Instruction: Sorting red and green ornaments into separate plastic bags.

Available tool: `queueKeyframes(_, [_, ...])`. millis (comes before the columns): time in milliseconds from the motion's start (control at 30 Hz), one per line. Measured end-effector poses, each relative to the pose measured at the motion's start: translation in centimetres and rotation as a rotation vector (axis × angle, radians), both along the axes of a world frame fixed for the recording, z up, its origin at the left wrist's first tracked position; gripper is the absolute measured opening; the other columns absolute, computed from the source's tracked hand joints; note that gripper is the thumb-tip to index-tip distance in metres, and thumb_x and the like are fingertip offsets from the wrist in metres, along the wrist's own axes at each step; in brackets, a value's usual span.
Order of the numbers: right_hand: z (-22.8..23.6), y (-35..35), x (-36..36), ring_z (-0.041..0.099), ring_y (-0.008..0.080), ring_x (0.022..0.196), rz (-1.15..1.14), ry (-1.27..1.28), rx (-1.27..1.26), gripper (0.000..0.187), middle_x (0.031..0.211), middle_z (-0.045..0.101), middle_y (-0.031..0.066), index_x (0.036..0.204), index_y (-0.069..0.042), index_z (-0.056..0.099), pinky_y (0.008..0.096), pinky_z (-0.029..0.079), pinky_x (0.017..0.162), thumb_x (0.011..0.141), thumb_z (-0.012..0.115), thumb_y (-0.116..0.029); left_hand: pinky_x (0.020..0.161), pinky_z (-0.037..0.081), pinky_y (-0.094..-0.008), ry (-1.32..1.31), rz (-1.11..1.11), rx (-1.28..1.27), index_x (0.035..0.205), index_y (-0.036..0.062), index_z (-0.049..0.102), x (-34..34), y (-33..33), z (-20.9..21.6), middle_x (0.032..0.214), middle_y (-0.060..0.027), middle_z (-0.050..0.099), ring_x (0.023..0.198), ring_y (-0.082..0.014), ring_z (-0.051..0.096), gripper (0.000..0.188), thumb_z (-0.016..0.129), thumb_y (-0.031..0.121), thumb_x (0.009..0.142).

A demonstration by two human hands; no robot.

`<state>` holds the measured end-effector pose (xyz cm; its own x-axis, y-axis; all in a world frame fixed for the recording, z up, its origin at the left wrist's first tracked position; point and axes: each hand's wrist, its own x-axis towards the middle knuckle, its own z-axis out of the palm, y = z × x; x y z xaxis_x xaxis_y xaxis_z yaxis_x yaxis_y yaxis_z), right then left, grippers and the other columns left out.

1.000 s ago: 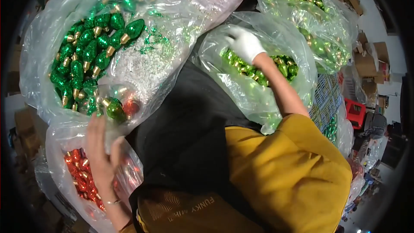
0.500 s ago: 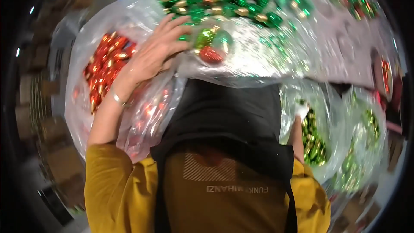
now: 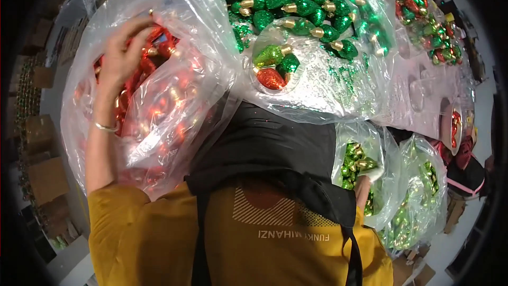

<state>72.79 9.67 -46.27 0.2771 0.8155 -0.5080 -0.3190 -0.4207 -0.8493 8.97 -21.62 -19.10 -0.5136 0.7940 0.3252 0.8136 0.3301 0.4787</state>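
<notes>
My left hand [image 3: 123, 55], slightly blurred, reaches with bent, parted fingers into the mouth of a clear plastic bag [image 3: 211, 26] full of red glitter bulb ornaments [image 3: 168, 48]. Low on the right, my right hand [image 3: 365, 184], with white covering at its fingers, is inside another clear bag [image 3: 389, 190]. A light green bulb ornament [image 3: 366, 164] lies against those fingers, whose grip is hidden. Between the hands, a round clear container [image 3: 257, 77] holds a light green bulb [image 3: 270, 55], a dark green bulb [image 3: 289, 63] and a red bulb [image 3: 271, 79].
Dark green bulbs with gold caps [image 3: 301, 6] are heaped at the far side of the plastic-covered table [image 3: 317, 92]. Filled clear containers [image 3: 418, 16] stand at the far right. One more bag of light green bulbs [image 3: 410, 222] leans beside my right hand's bag. Cardboard boxes [image 3: 47, 180] line the left.
My left hand has moved left from beside the round container into the bag of red bulbs. My right hand remains in the light green bulbs' bag, and the view has shifted.
</notes>
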Motion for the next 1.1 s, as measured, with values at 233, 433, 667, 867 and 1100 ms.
queueKeyframes(233, [18.6, 2.0, -22.8, 0.063, 0.0197, 0.084, 0.989, -1.015, 0.743, 0.037, 0.105, 0.063, 0.0111, 0.114, -0.004, 0.058, 0.0310, 0.050, 0.076, 0.081, 0.064, -0.018, 0.087, 0.045, -0.0403, 0.222, 0.024, -0.759, 0.113, -0.0012, 0.056, -4.4, -4.9, -6.6, 0.110, -0.0172, 0.060, 0.102, -0.0334, 0.057, 0.036, 0.062, 0.006, 0.079])
queueKeyframes(433, [15.8, 9.8, -34.9, 0.056, 0.0371, 0.107, 1.215, -1.647, 0.881, 0.044, 0.123, 0.054, 0.0162, 0.120, -0.009, 0.054, 0.0436, 0.047, 0.087, 0.078, 0.060, -0.021, 0.095, 0.042, -0.0389, 0.262, 0.023, -0.681, 0.122, -0.0001, 0.051, -5.1, -8.8, -5.3, 0.121, -0.0206, 0.055, 0.110, -0.0359, 0.053, 0.053, 0.070, 0.008, 0.073])
queueKeyframes(667, [23.9, 4.1, -32.4, 0.060, 0.0216, 0.097, 1.348, -0.517, 0.855, 0.065, 0.104, 0.064, 0.0102, 0.128, -0.008, 0.050, 0.0357, 0.048, 0.083, 0.072, 0.074, -0.029, 0.094, 0.044, -0.0350, -0.225, 0.246, -0.784, 0.127, 0.0008, 0.047, -7.6, -6.8, -5.5, 0.124, -0.0186, 0.055, 0.112, -0.0296, 0.055, 0.064, 0.071, -0.001, 0.067])
queueKeyframes(867, [31.5, -5.8, -31.7, 0.063, 0.0328, 0.087, 2.006, -0.865, 1.044, 0.076, 0.109, 0.064, 0.0158, 0.135, -0.012, 0.044, 0.0368, 0.050, 0.077, 0.066, 0.077, -0.019, 0.091, 0.046, -0.0361, -0.280, -0.008, -0.182, 0.124, 0.0014, 0.051, 1.3, 0.2, 4.4, 0.113, -0.0139, 0.056, 0.107, -0.0233, 0.055, 0.063, 0.073, 0.006, 0.065])
queueKeyframes(1100, [28.1, -4.0, -33.0, 0.061, 0.0367, 0.088, 1.983, -1.138, 1.407, 0.041, 0.098, 0.063, 0.0155, 0.113, -0.010, 0.059, 0.0415, 0.049, 0.074, 0.074, 0.068, -0.017, 0.087, 0.045, -0.0375, -0.004, -0.766, -0.201, 0.116, 0.0034, 0.055, 12.0, 15.8, 3.3, 0.110, -0.0158, 0.055, 0.101, -0.0325, 0.056, 0.051, 0.071, 0.016, 0.069])
